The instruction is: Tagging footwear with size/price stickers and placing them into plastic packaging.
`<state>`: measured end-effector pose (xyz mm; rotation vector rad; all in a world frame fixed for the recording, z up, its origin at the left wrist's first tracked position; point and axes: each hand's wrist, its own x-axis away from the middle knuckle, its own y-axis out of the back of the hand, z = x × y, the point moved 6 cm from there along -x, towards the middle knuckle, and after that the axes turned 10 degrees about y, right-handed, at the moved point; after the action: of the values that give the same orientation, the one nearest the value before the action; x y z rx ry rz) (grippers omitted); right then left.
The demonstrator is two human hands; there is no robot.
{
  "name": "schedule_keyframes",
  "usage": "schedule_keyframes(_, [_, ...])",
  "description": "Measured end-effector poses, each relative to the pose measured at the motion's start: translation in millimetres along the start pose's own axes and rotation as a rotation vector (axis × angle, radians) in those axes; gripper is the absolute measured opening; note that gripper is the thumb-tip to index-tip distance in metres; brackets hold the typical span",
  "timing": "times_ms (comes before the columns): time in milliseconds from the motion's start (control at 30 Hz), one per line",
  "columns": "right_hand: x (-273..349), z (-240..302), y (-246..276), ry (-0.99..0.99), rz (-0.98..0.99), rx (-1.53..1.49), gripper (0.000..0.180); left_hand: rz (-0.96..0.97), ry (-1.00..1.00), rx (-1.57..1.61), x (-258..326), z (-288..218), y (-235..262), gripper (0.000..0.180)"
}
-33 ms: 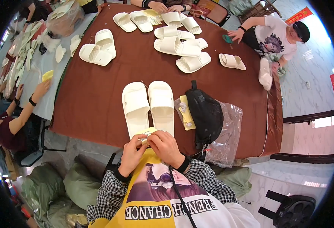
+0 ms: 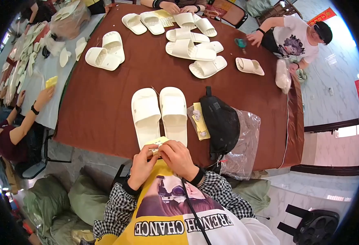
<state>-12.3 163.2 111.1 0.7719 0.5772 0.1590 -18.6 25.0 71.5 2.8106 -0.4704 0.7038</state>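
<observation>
At the table's near edge, my left hand (image 2: 142,166) and my right hand (image 2: 179,158) are closed together on a small yellow label sheet (image 2: 159,141). My fingertips meet at its lower edge and hide part of it. Just beyond lies a pair of white slippers, the left slipper (image 2: 146,112) and the right slipper (image 2: 173,110) side by side, with the sheet overlapping their near ends. To their right are a yellow strip (image 2: 200,120) with small pale pieces on it and a black waist bag (image 2: 220,124).
More white slippers (image 2: 189,50) lie across the brown-covered table (image 2: 102,106). Clear plastic (image 2: 244,139) sits beside the bag. At the right, a co-worker (image 2: 295,43) holds a bagged slipper (image 2: 283,77) near a teal object (image 2: 240,42). Green sacks (image 2: 87,192) stand on the floor.
The co-worker at the right has shifted a hand slightly, and the bagged slipper and teal object have moved a little. My hands and the label sheet look unchanged.
</observation>
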Motion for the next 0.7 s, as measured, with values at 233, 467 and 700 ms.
schedule_keyframes(233, [2, -5, 0, -0.123, -0.001, -0.112, 0.015, -0.053, -0.069, -0.012, 0, 4, 1, 0.029])
schedule_keyframes(467, [0, -6, 0, -0.101, -0.020, -0.104, 0.014, -0.043, -0.054, -0.011, -2, -1, 1, 0.029])
schedule_keyframes(700, [3, -8, -2, -0.098, 0.023, -0.086, 0.012, -0.099, -0.123, -0.083, -4, -2, 1, 0.026])
